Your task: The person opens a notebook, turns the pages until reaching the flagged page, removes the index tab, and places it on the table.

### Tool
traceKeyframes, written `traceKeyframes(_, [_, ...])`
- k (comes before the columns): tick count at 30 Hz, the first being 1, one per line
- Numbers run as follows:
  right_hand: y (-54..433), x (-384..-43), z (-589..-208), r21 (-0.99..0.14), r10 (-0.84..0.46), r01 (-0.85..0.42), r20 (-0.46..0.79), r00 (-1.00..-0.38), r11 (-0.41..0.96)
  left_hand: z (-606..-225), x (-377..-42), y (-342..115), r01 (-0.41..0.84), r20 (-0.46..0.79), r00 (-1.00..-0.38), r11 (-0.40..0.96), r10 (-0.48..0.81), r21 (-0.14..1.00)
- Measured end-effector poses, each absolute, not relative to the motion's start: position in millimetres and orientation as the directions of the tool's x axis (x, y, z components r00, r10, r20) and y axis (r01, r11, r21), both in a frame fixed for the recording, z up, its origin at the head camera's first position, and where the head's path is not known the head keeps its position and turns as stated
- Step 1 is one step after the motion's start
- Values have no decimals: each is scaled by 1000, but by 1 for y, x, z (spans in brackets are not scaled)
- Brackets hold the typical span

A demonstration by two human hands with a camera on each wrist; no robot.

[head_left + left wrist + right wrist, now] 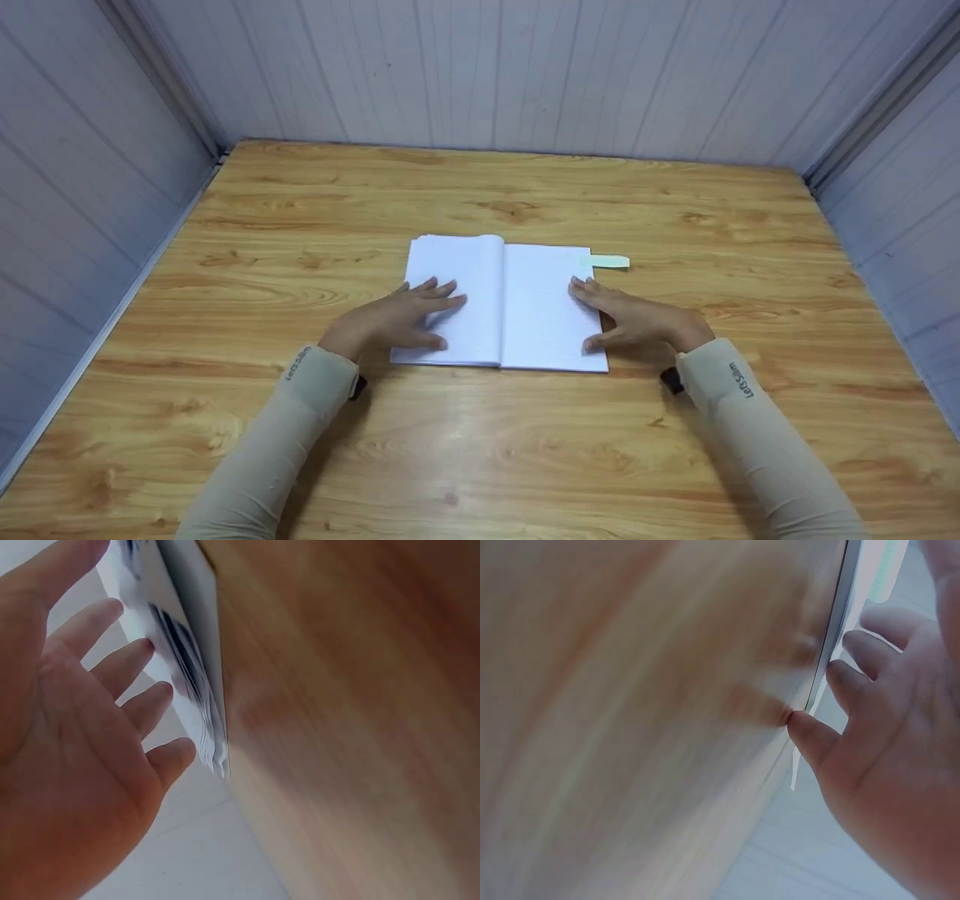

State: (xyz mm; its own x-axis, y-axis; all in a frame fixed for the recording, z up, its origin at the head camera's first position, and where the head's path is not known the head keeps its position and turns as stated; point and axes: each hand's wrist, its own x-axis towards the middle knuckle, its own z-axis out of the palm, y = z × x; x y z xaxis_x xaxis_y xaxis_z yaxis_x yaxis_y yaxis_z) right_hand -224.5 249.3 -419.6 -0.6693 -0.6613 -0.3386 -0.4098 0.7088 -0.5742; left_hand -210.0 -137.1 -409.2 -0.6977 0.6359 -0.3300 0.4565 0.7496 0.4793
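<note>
An open notebook (536,330) with white pages lies on the wooden table, its spine running away from me. A pale green strip (611,261), like a sticky tab, juts out past the upper right edge of the right page. My left hand (401,315) spreads its fingers over the left page; in the left wrist view the left palm (82,742) faces the fanned page edges. On the right page's outer edge rest the fingers of my right hand (637,319). The right wrist view has that hand (892,720) alongside the notebook's edge, holding nothing.
The wooden table (480,450) extends around the notebook on all sides. Pale panelled walls (465,75) enclose it at the back, left and right. Dark wrist devices (673,380) show under both light sleeves.
</note>
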Motion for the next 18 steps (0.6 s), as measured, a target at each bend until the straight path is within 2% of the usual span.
traceKeyframes(18, [248,-228,-419,-517,-640,-413,-409,-650,750,-410,-212,-147,335,-416,-673,753,612,567])
